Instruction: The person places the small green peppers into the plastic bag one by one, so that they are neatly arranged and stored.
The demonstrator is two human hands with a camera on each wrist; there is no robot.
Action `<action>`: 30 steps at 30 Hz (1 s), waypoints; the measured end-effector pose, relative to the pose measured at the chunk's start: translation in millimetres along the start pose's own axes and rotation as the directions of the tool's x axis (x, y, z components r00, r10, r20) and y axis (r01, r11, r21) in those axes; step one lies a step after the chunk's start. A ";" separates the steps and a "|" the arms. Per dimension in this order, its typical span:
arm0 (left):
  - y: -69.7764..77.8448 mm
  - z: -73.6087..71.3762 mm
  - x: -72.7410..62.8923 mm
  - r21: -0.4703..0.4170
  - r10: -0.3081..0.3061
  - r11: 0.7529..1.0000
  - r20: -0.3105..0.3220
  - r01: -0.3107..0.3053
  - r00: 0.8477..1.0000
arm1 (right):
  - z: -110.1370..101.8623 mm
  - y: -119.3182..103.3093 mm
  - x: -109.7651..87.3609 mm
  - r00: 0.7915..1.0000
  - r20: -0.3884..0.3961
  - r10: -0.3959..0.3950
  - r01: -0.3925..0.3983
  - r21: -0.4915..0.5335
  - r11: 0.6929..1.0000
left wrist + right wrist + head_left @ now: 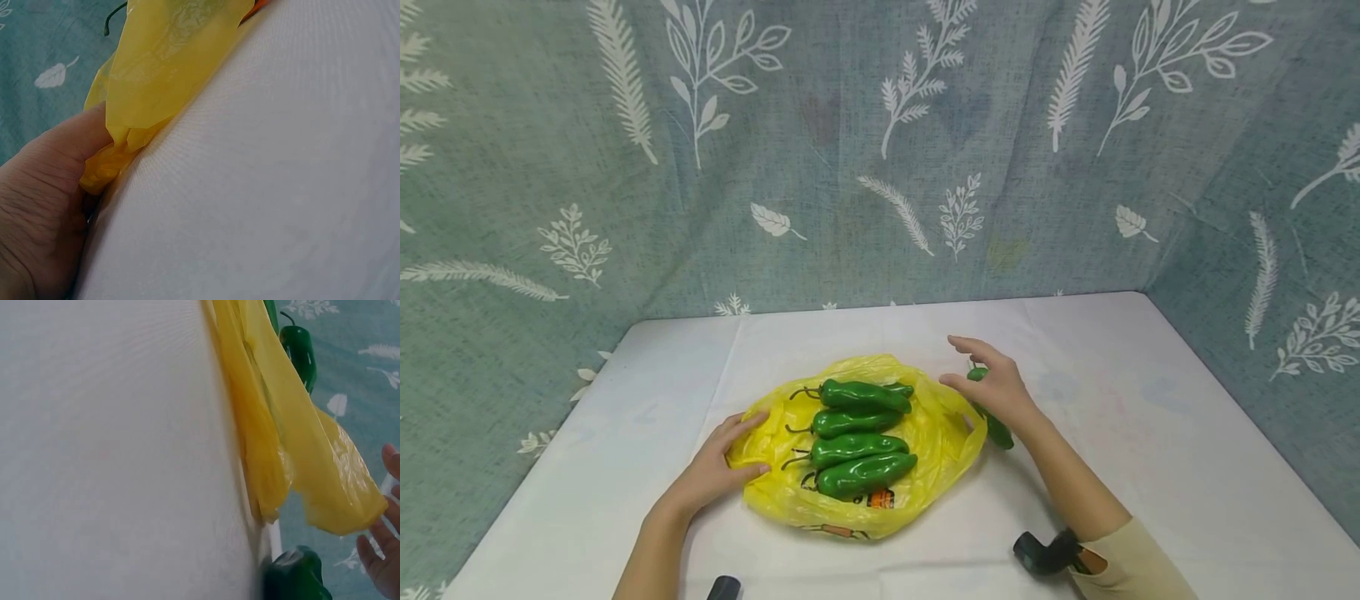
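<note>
A yellow plastic bag point(936, 467) lies on the white surface, its mouth spread. Several long green peppers point(861, 475) rest side by side on it, stems pointing left. My left hand point(722, 467) holds the bag's left edge; in the left wrist view, yellow plastic point(103, 172) bunches beside the thumb, and the other fingers are mostly hidden. Past the bag's right rim, my right hand point(996, 387) hovers with thumb and fingers spread, holding nothing. Partly beneath that hand, another green pepper point(998, 432) lies outside the bag. Orange print point(881, 498) shows near the bag's front.
A white cloth point(1150, 433) covers the table. Behind it and along both sides hangs a grey-green curtain point(820, 233) with white leaf patterns. A black device point(1045, 552) is on the right wrist, and a dark piece point(725, 587) shows near the left forearm.
</note>
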State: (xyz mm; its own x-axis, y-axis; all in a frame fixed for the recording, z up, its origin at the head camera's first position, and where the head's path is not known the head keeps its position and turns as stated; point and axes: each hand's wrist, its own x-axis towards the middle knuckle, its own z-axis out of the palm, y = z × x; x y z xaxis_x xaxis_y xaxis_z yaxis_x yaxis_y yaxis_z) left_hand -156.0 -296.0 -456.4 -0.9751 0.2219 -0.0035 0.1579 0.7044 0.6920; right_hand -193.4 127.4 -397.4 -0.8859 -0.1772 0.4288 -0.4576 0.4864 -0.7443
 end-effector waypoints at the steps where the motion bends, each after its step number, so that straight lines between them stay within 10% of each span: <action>1: 0.2 0.1 -0.1 -0.001 -0.002 1.000 0.000 0.002 1.000 | -1.0 1.9 -1.0 1.000 -0.002 0.001 -0.001 0.004 1.000; 30: 0.5 0.3 -0.1 -0.011 0.015 1.000 0.002 -0.015 1.000 | -10.0 46.1 -19.8 0.939 -0.011 0.344 -0.342 0.081 0.936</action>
State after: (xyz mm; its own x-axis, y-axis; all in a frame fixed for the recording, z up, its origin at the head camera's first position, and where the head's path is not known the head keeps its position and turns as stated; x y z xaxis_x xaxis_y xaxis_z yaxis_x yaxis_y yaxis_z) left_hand -155.8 -295.4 -456.3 -0.9724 0.2333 0.0054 0.1703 0.6934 0.7002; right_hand -196.2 161.9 -435.2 -0.9883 0.0102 0.1521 -0.1316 0.4463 -0.8852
